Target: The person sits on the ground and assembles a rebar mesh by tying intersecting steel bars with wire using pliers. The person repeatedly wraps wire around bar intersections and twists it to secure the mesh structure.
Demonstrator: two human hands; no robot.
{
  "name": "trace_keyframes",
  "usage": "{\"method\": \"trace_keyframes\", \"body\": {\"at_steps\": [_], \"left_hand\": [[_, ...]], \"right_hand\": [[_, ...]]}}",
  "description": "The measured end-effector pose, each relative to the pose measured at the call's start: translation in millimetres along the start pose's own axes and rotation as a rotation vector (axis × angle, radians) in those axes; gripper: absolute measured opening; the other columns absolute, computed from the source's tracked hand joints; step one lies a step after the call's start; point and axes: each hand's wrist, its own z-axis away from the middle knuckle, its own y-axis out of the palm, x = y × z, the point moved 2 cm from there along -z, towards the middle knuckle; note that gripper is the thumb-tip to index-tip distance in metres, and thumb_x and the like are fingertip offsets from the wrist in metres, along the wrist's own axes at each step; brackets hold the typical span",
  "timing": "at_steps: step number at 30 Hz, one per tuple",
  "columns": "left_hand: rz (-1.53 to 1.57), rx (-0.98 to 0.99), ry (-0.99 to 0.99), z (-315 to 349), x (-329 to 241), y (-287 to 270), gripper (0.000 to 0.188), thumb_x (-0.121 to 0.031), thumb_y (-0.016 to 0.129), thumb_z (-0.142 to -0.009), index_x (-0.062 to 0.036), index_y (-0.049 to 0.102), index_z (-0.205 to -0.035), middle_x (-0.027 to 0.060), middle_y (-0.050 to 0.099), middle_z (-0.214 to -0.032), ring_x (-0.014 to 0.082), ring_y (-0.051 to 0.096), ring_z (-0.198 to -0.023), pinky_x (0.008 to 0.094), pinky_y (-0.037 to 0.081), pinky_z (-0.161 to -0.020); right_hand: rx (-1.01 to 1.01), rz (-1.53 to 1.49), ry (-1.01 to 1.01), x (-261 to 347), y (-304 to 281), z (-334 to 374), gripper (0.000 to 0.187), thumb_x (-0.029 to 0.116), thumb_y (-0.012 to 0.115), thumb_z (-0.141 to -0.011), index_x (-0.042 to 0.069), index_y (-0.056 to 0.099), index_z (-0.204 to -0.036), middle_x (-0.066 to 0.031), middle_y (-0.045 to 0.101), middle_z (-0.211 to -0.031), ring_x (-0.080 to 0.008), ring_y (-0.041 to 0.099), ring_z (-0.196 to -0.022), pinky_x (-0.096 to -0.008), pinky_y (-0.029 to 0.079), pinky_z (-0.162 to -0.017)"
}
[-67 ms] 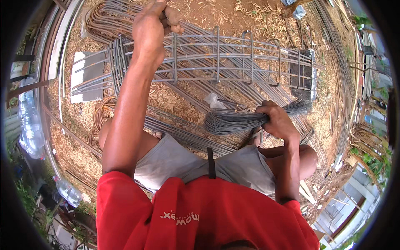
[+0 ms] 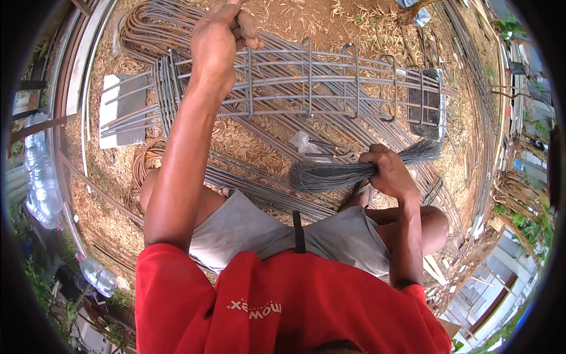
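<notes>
My right hand [image 2: 388, 171] is wrapped round a bundle of thin grey tie wire [image 2: 327, 176]. Its looped end sticks out to the left, and the frayed end fans out to the right. My left hand [image 2: 219, 44] is raised at the top, above the rebar cage [image 2: 309, 79]. Its fingers are curled and partly cut off by the picture's edge; what they pinch, if anything, cannot be made out. The cage is long steel bars with several rectangular stirrups. More stirrups [image 2: 168, 88] stand bunched at its left end. Beyond the wire bundle lies a dark-handled tool [image 2: 330, 147], partly hidden.
A white-and-grey block [image 2: 125, 109] lies under the cage's left end, a dark block [image 2: 425, 106] under its right. Bent rebar [image 2: 156, 23] is stacked far left, with loose bars beneath the cage. Clear plastic bottles [image 2: 41, 177] lie at the left. Dry leaf litter covers the ground.
My left hand has shifted slightly to the right. My right hand and the wire bundle have dipped a little, showing more of the tool behind them.
</notes>
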Motion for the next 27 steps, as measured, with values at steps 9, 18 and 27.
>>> {"method": "trace_keyframes", "body": {"at_steps": [9,18,27], "left_hand": [[0.013,0.352,-0.053,-4,18,-26,0.048,-0.034,0.043,-0.12,-0.0041,0.063,-0.151,0.0084,0.079,-0.094,0.0165,0.071,-0.085,0.0408,0.056,-0.092],[0.177,0.583,-0.202,34,35,-4,0.047,-0.031,0.045,-0.121,-0.0009,0.056,-0.155,0.0182,0.08,-0.124,0.0184,0.075,-0.107,0.0357,0.057,-0.099],[0.301,0.292,-0.121,-11,32,-33,0.044,-0.024,0.041,-0.121,0.0064,0.058,-0.148,0.0182,0.081,-0.112,0.0217,0.077,-0.097,0.0367,0.059,-0.09]], "right_hand": [[-0.371,-0.707,0.321,92,57,-59,0.049,0.011,0.08,-0.097,0.003,0.068,-0.144,-0.012,0.07,-0.129,-0.0265,0.068,-0.118,-0.0408,0.051,-0.111],[-0.631,-1.18,0.151,219,17,-123,0.04,0.028,0.055,-0.118,0.003,0.061,-0.148,0.0017,0.056,-0.088,-0.0076,0.051,-0.079,-0.0254,0.042,-0.071],[-0.669,-1.132,0.308,233,67,-92,0.036,0.022,0.052,-0.119,0.006,0.068,-0.147,0.0092,0.036,-0.077,-0.004,0.032,-0.068,-0.0233,0.025,-0.06]]}}
